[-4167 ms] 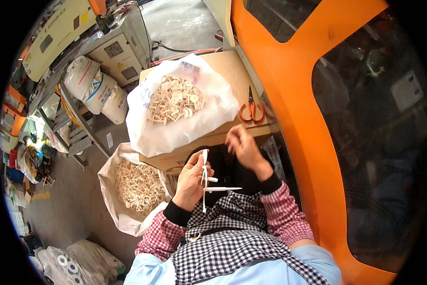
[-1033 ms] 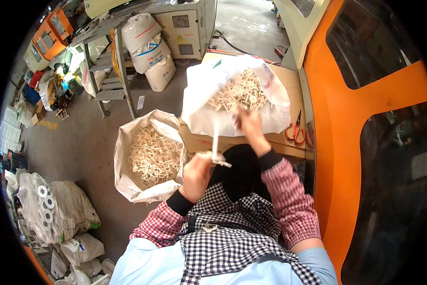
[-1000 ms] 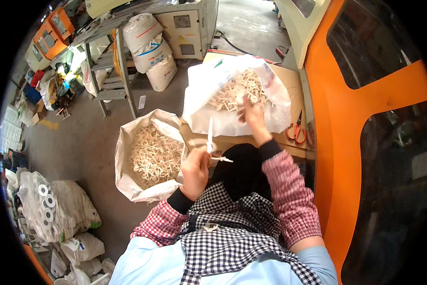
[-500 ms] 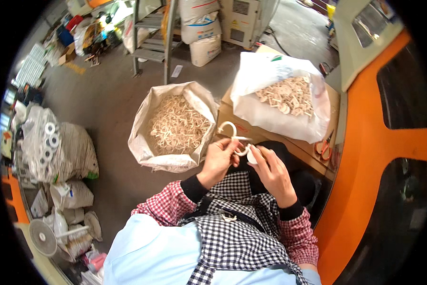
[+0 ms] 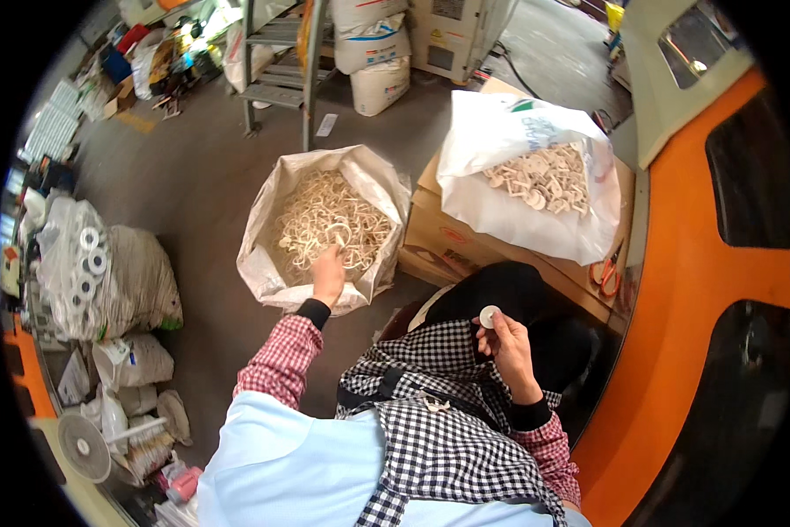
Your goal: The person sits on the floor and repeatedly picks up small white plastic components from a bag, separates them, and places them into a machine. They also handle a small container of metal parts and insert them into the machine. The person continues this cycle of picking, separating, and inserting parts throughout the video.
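Observation:
My left hand (image 5: 329, 276) reaches over the near side of an open woven sack (image 5: 254, 230) filled with thin, curved off-white plastic hooks. Its fingers are closed at a curved plastic hook (image 5: 342, 234), which stands out above the loose ones; the fingertips are partly hidden. Close to my lap, my right hand (image 5: 511, 347) pinches a round white plastic disc (image 5: 490, 317) between thumb and fingers, its flat side turned up. To the far right, a white plastic sack (image 5: 469, 206) lies open, with flat off-white plastic pieces (image 5: 544, 180) inside.
Cardboard boxes (image 5: 439, 230) support the white sack, and orange-handled scissors (image 5: 607, 276) lie at their right edge. An orange machine frame (image 5: 667, 325) rises close on my right. Stuffed bags (image 5: 136, 281) stand at the left. A metal step ladder (image 5: 310, 83) stands beyond the woven sack.
My hands were together over my lap with curved plastic between them. My left hand has since moved forward and left to the woven sack; my right hand has drawn back slightly with the disc.

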Action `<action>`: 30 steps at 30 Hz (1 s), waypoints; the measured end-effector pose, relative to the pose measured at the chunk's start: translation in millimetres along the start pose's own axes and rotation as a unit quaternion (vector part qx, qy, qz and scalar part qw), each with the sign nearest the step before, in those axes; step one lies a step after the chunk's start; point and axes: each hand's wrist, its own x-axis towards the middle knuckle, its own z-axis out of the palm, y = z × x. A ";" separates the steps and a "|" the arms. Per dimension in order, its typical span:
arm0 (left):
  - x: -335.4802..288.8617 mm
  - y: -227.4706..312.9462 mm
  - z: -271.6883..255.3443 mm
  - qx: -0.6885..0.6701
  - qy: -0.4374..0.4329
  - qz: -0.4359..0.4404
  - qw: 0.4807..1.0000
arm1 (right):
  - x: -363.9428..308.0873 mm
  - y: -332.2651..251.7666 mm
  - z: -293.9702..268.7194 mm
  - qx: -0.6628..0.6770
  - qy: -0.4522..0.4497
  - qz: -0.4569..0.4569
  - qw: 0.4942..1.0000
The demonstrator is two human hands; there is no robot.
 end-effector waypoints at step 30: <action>-224.2 473.0 -121.1 -0.444 -0.587 0.653 0.181 | -32.4 8.9 -29.0 -0.020 0.167 -0.241 0.956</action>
